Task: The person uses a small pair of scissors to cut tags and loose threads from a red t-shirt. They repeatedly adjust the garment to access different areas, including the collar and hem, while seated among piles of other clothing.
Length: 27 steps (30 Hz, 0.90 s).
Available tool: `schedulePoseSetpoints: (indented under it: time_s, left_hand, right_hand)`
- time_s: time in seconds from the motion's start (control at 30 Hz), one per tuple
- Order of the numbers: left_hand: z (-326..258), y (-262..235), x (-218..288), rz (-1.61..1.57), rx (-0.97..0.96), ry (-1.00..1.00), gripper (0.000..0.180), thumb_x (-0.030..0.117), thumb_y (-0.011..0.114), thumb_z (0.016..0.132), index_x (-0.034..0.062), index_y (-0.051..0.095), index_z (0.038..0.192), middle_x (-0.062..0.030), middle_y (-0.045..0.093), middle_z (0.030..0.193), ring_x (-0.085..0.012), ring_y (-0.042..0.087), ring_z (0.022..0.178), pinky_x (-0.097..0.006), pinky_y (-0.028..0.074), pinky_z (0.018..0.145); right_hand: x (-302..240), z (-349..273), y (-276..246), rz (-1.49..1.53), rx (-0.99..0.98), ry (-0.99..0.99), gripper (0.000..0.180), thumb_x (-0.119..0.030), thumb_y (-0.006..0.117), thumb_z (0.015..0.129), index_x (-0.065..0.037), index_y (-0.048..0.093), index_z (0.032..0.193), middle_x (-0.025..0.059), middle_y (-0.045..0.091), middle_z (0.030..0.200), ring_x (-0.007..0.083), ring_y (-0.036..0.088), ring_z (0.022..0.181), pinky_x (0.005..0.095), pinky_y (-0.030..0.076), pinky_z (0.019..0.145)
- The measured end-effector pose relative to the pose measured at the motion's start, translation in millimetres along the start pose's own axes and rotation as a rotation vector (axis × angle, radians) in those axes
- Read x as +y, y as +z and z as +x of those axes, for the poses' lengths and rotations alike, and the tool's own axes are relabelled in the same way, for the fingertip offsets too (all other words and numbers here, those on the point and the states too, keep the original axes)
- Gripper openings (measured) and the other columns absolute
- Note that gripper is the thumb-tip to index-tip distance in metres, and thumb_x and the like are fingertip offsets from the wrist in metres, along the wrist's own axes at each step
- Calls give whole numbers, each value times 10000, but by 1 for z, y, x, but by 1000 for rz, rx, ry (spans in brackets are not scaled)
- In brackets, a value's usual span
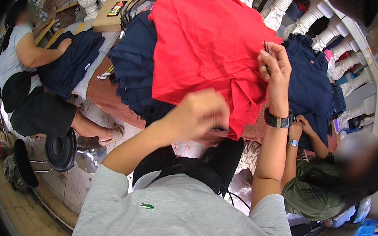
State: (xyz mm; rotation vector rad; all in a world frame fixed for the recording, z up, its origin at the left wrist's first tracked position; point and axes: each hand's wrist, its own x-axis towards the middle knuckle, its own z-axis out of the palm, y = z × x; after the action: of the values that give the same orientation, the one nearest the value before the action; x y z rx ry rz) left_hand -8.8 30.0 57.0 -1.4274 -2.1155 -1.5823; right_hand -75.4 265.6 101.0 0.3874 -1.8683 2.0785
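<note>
a table with a reddish-brown cover (pixel 107 99) shows bare between nine and ten o'clock. a pile of navy cloth (pixel 134 66) lies on it toward eleven, partly under a red cloth (pixel 207 36) that spreads across twelve, its tail falling toward five. more navy cloth (pixel 308 78) lies heaped at two to three. at ten, a white sheet (pixel 106 39) borders the brown, navy garments (pixel 70 61) stacked on it.

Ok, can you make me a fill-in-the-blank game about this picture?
1. The big cloth in the picture's middle is coloured ____.
2. The camera wearer holds a thin dark object in the ____ hand.
3. The co-worker at the picture's right wears a dark ____ shirt.

Missing words: red; right; green.
</note>
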Motion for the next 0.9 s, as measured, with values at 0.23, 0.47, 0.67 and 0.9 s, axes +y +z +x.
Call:
schedulePoseSetpoints:
  time_s: [0.23,0.47,0.67,0.9]
  left_hand:
    - [-8,-16,7,249,374,-41,97,106,692,922,15,656,922,-81,611,872,-217,608,780,-343,501,718]
    - [28,-52,-57,663,545,-188,195,123,755,894,-13,618,923,-60,598,787,-152,571,681,-299,478,649]
    - [19,-65,-62,2,700,-404,98,76,659,960,-5,604,967,-51,606,827,-117,577,741,-270,482,714]
    - [43,-54,-56,506,613,-190,125,46,694,912,-4,621,1002,-84,596,883,-177,594,759,-288,491,688]
  right_hand:
    - [-3,-12,13,-219,-107,-149,198,29,665,907,-32,604,1086,-57,519,802,8,364,591,198,305,535]
    - [-11,-11,65,-574,-206,-274,246,-86,716,842,-15,623,1058,28,534,661,80,487,591,271,385,550]
    - [-5,-5,58,-686,-277,-210,307,-81,719,828,-24,610,1110,41,572,727,123,527,612,298,429,580]
    - [0,-5,59,-673,-202,-214,326,-56,736,815,-20,615,1115,38,575,733,118,532,621,289,441,594]
